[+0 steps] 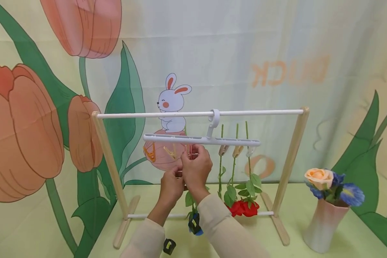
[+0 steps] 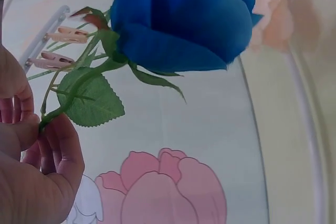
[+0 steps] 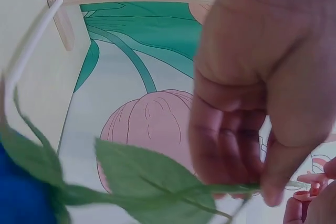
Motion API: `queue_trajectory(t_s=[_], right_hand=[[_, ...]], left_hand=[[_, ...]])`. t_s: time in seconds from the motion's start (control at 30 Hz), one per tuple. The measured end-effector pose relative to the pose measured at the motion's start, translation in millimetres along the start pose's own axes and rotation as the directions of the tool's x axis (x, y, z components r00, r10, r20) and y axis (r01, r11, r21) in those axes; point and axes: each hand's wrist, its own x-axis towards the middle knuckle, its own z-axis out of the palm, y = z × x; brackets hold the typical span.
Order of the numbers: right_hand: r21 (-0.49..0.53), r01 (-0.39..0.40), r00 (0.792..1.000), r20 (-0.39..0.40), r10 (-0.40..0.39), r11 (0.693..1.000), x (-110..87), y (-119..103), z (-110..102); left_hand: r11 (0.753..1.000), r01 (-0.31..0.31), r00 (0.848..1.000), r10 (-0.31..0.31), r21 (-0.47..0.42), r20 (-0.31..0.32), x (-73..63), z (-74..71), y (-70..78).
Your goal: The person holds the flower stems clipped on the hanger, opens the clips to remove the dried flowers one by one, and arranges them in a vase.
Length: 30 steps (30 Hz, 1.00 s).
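Fingers (image 2: 72,153) of left hand (image 1: 172,183) pinch a rose stem (image 2: 86,75), right hand (image 1: 197,165) a pink clip (image 3: 313,178); mirrored lettering (image 1: 285,72) reads "DUCK".

Tulip-print curtain (image 1: 196,64) behind green tabletop (image 1: 351,243)

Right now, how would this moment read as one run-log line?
left hand: pinches stem of blue rose | right hand: pinches pink clip under white hanger | red roses: clipped, hanging bloom-down

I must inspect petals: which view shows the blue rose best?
Left wrist: the blue rose is large, though cropped above. The head view shows it small, partly hidden; right wrist shows stem, leaves and blurred petals.
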Motion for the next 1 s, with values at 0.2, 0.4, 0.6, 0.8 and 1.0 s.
queue_trajectory(t_s=[0.2, 0.4, 0.6, 0.8, 1.0], right_hand=[[-0.003, -0.01, 0.999, 0.049, 0.01, 1.0, -0.2, 2, 0], [-0.016, 0.002, 0.998, 0.068, -0.001, 1.0, 2.0, 2, -1], [-0.035, 0.017, 0.998, 0.068, -0.015, 0.999, 3.0, 1, -1], [-0.05, 0.023, 0.997, 0.075, -0.02, 0.998, 3.6, 0, -2], [-0.052, 0.034, 0.996, 0.082, -0.03, 0.998, 3.2, 1, -2]], left_hand=[[0.998, 0.04, 0.999, -0.039, -0.058, 0.009, -5.6, 0.9, -13.9], [1.0, 0.021, 1.0, -0.021, -0.022, 0.017, -17.9, 2.1, -25.4], [1.0, 0.002, 1.0, -0.002, -0.005, 0.02, -27.8, 2.3, -34.1], [1.0, 0.003, 1.0, -0.003, -0.001, 0.014, -33.2, 1.4, -40.1], [0.999, -0.009, 1.0, 0.009, -0.032, 0.005, -37.6, 0.2, -45.5]])
